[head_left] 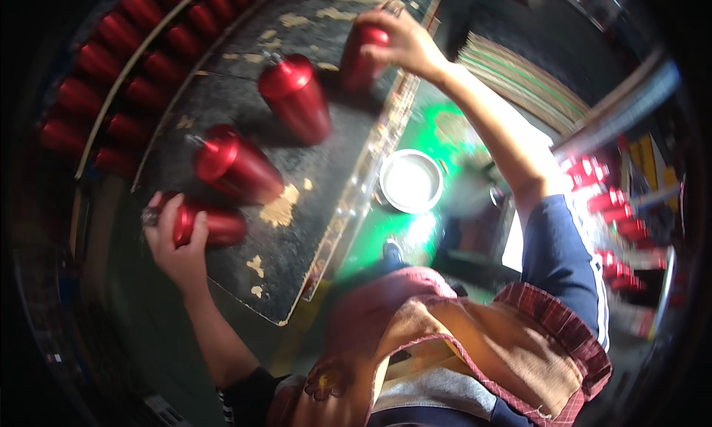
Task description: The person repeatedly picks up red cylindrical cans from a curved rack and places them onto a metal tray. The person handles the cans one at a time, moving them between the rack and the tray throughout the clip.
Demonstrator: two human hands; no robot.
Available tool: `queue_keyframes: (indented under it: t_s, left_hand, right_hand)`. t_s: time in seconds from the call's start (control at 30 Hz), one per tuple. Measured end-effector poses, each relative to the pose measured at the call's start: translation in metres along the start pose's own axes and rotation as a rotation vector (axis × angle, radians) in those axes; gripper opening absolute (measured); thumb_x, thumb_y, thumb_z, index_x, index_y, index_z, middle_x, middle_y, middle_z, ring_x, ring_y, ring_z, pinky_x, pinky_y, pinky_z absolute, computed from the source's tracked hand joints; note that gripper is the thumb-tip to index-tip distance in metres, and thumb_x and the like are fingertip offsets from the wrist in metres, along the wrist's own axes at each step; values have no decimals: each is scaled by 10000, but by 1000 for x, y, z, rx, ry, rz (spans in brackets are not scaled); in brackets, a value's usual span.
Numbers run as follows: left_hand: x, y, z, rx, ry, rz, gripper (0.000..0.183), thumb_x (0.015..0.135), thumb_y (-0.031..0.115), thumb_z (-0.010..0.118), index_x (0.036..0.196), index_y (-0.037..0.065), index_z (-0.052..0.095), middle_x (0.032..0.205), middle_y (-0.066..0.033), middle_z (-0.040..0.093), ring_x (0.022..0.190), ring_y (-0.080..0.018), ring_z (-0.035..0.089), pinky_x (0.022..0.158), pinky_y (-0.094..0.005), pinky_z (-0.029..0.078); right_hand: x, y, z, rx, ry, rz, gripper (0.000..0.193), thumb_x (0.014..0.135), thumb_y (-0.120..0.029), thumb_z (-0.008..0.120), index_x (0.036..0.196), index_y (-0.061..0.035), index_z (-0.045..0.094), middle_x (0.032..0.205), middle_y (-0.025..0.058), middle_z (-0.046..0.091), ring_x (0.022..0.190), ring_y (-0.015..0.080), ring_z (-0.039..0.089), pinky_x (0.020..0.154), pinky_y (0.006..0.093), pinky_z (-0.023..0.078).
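My left hand (178, 245) is closed around the upper part of a glossy red tapered cylinder (222, 226) at the near left of the table. A small dark piece (150, 216) shows by its fingertips, at that cylinder's top end. At the far side my right hand (400, 43) grips another red cylinder (361, 65) near its top. Another small dark piece (391, 9) is at those fingers; I cannot tell whether it is fitted on. Between my hands stand two more red cylinders, one nearer (237, 166) and one farther (295, 99), each with a thin metal stem on top.
The worn black table (256, 275) has peeled tan patches. Rows of red cylinders (122, 30) line the left beyond a pale rail. A round white-filled pan (411, 181) sits right of the table, over a green floor. Stacked sheets (519, 82) and more red pieces (615, 204) lie right.
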State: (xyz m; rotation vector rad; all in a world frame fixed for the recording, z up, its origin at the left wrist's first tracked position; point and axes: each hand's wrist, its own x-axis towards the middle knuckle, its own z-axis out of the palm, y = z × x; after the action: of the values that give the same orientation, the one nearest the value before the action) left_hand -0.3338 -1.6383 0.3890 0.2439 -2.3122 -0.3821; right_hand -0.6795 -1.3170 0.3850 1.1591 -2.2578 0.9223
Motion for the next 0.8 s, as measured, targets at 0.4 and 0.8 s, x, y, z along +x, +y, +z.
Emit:
queue_keyframes:
  t_s: [0.4,0.8]
  left_hand:
    - [-62,50,-26,-1153,428,-794,614,976,399,401,1471,40,343,1486,-215,371,1296,-365,458,1076,-460,426]
    - [-105,177,69,-2566,-779,-803,515,995,325,510,1477,196,380,1483,-95,267,1397,-349,225,1044,-629,396]
  right_hand:
    - [-216,65,29,1897,773,1282,444,866,-384,607,1218,-124,532,1213,126,583,1105,343,572,884,546,554]
    - [-236,170,62,2321,618,1120,449,861,-514,589,1182,-200,607,1161,14,655,1042,239,631,753,466,605]
